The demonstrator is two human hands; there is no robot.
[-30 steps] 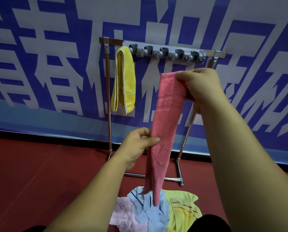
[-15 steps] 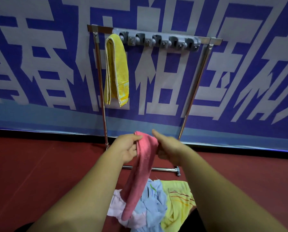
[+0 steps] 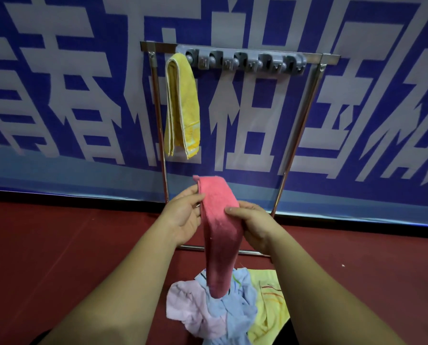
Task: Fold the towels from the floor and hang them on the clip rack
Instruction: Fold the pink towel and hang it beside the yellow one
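Fold step | my left grip (image 3: 183, 217) and right grip (image 3: 255, 226) both pinch the pink towel (image 3: 220, 220) at its doubled top | probably narrowing it for a free clip on the clip rack (image 3: 245, 61)

Both forearms (image 3: 123, 282) are showing bare all the way to the left hand (image 3: 183, 217) and right hand (image 3: 255, 225). The person is wearing dark clothing (image 3: 289, 331), peeking in at 6 and 7 o'clock.
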